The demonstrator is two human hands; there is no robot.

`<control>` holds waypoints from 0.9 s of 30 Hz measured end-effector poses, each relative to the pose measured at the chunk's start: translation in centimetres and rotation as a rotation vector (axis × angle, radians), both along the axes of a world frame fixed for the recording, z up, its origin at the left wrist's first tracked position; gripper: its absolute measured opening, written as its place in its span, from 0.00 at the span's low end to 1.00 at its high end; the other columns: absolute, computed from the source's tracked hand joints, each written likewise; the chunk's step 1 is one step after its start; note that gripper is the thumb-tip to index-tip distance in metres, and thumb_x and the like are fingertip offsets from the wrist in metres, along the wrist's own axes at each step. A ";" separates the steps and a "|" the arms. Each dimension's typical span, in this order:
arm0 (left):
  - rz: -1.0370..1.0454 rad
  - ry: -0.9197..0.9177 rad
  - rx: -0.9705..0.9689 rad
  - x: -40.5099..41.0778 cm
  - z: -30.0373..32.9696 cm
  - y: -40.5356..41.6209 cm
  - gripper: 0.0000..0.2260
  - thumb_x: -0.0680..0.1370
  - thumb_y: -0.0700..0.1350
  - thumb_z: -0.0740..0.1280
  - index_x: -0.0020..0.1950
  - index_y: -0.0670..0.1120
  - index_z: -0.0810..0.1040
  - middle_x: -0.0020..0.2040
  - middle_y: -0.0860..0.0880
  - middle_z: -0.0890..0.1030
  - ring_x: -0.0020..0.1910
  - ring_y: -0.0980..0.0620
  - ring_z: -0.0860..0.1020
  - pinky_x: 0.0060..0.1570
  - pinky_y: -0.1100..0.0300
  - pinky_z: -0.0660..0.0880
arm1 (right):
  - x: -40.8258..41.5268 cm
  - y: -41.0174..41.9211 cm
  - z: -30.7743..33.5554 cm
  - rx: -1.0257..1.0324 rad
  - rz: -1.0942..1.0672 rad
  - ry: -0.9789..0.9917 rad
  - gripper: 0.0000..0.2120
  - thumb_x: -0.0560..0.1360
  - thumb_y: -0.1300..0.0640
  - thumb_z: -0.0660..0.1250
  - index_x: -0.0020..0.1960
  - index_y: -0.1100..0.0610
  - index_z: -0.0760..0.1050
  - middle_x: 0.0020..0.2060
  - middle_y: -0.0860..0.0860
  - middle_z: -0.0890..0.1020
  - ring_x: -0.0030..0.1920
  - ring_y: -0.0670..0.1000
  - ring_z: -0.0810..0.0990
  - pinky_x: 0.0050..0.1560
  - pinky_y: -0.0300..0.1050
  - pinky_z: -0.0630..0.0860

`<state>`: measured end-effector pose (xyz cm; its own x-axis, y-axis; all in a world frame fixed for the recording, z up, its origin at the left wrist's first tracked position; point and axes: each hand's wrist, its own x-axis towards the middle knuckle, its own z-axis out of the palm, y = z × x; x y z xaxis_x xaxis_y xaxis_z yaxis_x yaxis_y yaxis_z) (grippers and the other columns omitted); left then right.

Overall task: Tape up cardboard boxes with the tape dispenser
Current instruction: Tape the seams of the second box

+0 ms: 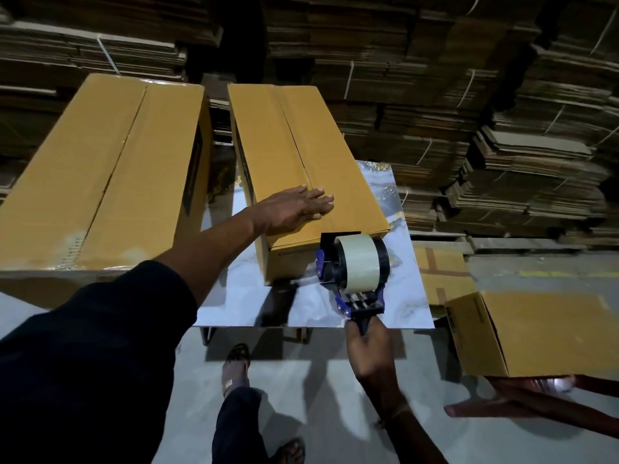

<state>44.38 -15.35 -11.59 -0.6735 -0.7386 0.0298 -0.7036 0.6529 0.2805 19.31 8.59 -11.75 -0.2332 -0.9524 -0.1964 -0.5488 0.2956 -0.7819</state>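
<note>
Brown middle box (pixel 301 155) is not taped yet. My left hand (pixel 298 209) presses flat on its flaps; my right hand (pixel 366 343) holds the dispenser (pixel 355 267) at its near end.

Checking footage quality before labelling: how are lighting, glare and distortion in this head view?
Head view: dim overall, the cardboard stacks nearly dark; soft glare on the glossy table and on the big box; wide-angle bending at the edges; the left hand, right hand and tape dispenser are fairly sharp.
</note>
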 end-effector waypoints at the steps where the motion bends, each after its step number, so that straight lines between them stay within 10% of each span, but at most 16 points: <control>1: 0.013 0.004 0.009 -0.1 -0.1 0.1 0.22 0.88 0.55 0.50 0.83 0.55 0.59 0.84 0.55 0.56 0.84 0.53 0.50 0.83 0.47 0.48 | 0.2 -0.3 -0.1 0.004 0.001 0.004 0.17 0.78 0.64 0.68 0.35 0.57 0.65 0.29 0.49 0.70 0.30 0.46 0.67 0.34 0.44 0.65; 10: -0.019 0.102 0.017 -1.7 -0.3 2.7 0.21 0.88 0.46 0.55 0.82 0.48 0.65 0.83 0.50 0.60 0.84 0.48 0.54 0.83 0.48 0.50 | 0.0 -2.3 -2.0 0.053 -0.012 -0.008 0.13 0.76 0.62 0.69 0.37 0.64 0.69 0.32 0.55 0.75 0.35 0.55 0.72 0.37 0.50 0.65; 18: -0.018 0.108 0.026 -1.9 -0.2 2.5 0.21 0.88 0.46 0.56 0.82 0.47 0.66 0.83 0.50 0.60 0.84 0.47 0.54 0.82 0.48 0.51 | -0.2 -3.7 -2.1 0.276 -0.005 -0.273 0.13 0.73 0.54 0.71 0.32 0.56 0.73 0.25 0.52 0.71 0.29 0.51 0.68 0.33 0.49 0.64; 27: -0.009 0.075 -0.007 -1.8 0.2 2.9 0.22 0.87 0.40 0.59 0.82 0.48 0.65 0.83 0.50 0.60 0.83 0.48 0.55 0.82 0.49 0.53 | 0.5 -4.8 -2.5 0.178 -0.045 -0.132 0.04 0.74 0.53 0.74 0.42 0.44 0.81 0.35 0.46 0.82 0.37 0.55 0.78 0.38 0.44 0.74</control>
